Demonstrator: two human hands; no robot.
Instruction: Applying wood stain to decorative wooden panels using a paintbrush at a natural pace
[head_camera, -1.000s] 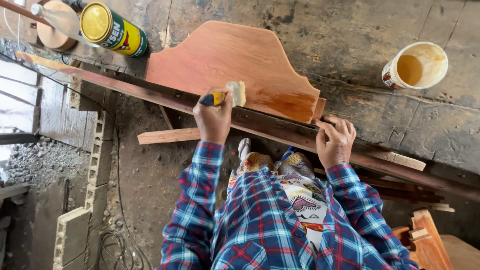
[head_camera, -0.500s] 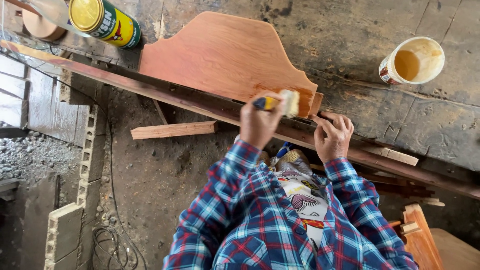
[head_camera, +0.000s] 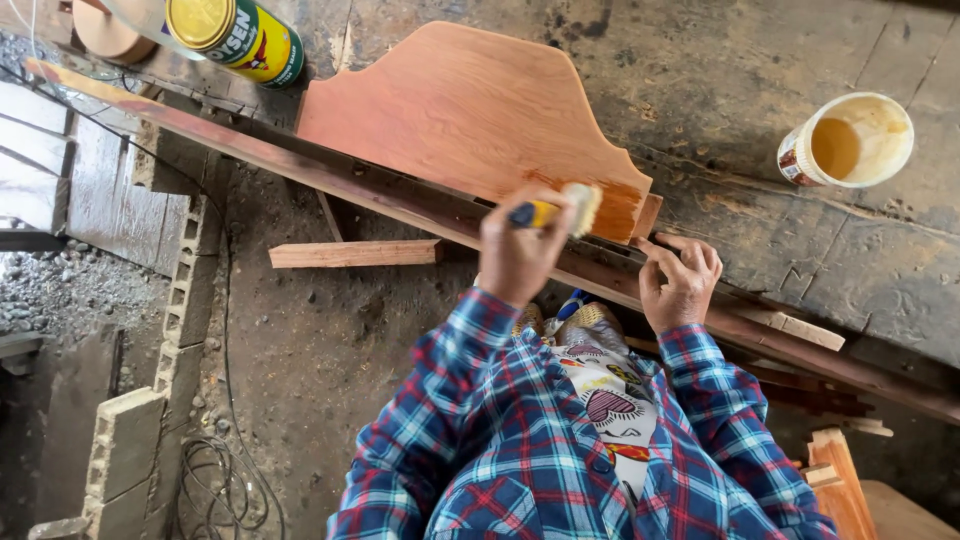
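Daylight falls on a rough, stained bench (head_camera: 760, 60) of dark planks. Below it lies a packed dirt floor (head_camera: 330, 400) with grey concrete blocks (head_camera: 125, 440), a coiled cable (head_camera: 215, 490) and gravel (head_camera: 50, 290) at the left.

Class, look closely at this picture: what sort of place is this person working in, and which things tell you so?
Probably a rough woodworking or furniture-finishing yard. A shaped wooden panel is being brushed with a paintbrush, an open pot of amber finish stands nearby, and loose timber offcuts lie on bare ground.
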